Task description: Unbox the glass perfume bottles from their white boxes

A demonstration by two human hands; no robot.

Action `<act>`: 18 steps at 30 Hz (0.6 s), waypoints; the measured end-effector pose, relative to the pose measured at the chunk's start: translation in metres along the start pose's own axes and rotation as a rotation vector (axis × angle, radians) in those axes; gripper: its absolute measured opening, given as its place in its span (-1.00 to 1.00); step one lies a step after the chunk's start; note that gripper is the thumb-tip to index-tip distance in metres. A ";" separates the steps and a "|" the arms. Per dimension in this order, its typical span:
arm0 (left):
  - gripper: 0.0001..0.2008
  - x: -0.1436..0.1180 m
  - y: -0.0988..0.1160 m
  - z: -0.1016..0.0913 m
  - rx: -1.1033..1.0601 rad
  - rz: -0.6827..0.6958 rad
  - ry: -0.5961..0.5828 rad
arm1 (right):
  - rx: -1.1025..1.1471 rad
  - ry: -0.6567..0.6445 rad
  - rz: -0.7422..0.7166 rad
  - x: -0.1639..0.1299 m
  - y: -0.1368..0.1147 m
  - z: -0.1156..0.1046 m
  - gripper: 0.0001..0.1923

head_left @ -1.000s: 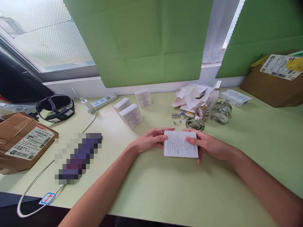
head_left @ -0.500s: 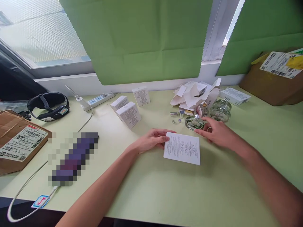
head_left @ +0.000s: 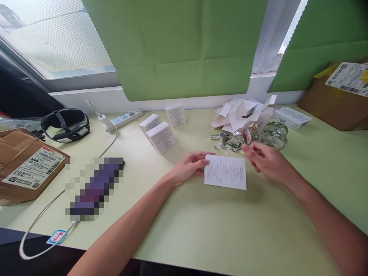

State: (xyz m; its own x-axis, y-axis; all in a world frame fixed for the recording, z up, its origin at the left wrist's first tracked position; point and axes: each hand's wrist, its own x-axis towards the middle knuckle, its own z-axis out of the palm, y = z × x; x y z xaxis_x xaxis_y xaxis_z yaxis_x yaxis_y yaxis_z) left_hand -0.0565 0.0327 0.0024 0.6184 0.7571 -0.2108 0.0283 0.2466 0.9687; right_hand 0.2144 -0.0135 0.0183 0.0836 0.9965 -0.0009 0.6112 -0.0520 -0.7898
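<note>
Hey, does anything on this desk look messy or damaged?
Yes: the heap of white cartons behind the glass bottles. They lie opened up and jumbled at odd angles, unlike the neat upright boxes to the left. The printed card in the left hand shows no tear.

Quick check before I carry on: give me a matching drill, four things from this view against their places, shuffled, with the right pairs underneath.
Things
1. Printed white piece
2. Right hand
3. Black headset
4. Opened white packaging

Places
A. Heaped behind the glass bottles
B. In the grip of the left hand
C. At the near side of the glass bottles; whether it holds anything is unclear
D. Beyond the cardboard box at far left

Pairs: 1-B, 2-C, 3-D, 4-A
</note>
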 end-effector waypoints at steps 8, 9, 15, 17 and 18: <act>-0.43 0.000 0.002 -0.002 -0.113 0.002 -0.106 | 0.530 -0.402 0.127 0.002 0.006 0.019 -0.48; -0.42 0.000 0.002 -0.002 -0.119 -0.005 -0.135 | 0.538 -0.422 0.130 0.003 0.008 0.017 -0.48; -0.43 -0.003 0.003 -0.004 -0.095 -0.002 -0.158 | 0.542 -0.463 0.124 0.003 0.008 0.010 -0.48; -0.42 -0.002 0.003 -0.002 -0.066 0.003 -0.152 | 0.537 -0.467 0.124 0.002 0.007 0.010 -0.48; -0.42 -0.002 0.003 -0.001 -0.050 0.007 -0.146 | 0.534 -0.468 0.123 0.002 0.007 0.010 -0.48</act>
State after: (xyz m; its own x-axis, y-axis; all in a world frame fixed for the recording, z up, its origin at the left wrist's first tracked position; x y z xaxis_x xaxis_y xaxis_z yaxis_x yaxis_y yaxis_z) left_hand -0.0585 0.0325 0.0057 0.7259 0.6640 -0.1793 -0.0132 0.2742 0.9616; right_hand 0.2109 -0.0117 0.0071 -0.2921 0.9153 -0.2773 0.1409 -0.2456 -0.9591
